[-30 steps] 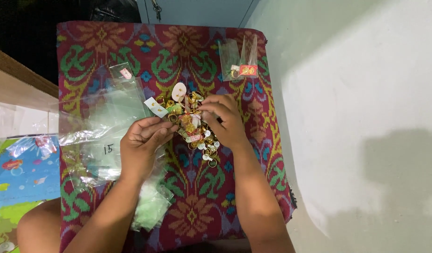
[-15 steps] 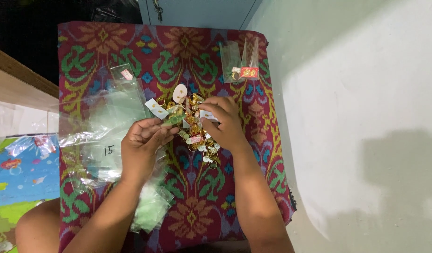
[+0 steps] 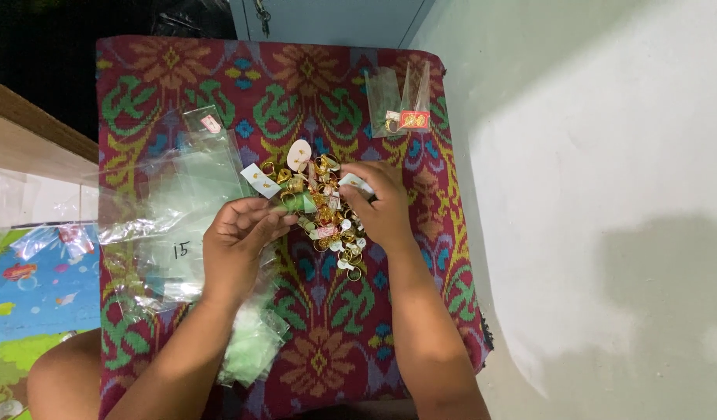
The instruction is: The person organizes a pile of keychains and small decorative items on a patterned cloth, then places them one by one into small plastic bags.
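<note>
Since the earlier frames, both hands shifted only slightly over the ring pile; the pile and bags stayed in place.

Left hand (image 3: 238,237) rested at the pile's left edge, its grip pressed together on a small pale green bag (image 3: 300,202) pinched at the fingertips. Right hand (image 3: 382,206) lay on the pile's right side, fingers curled down onto the rings; whether its grip pinched anything could not be told. Ring pile (image 3: 323,210) was a loose heap of shiny gold-coloured metal rings with small white tags, in the middle of a woven red, green and yellow patterned cloth (image 3: 327,78). Crinkled clear plastic bags (image 3: 168,210) lay left of the pile, partly under the left forearm. Two small clear packets (image 3: 397,101) lay apart at the cloth's far right corner.
</note>
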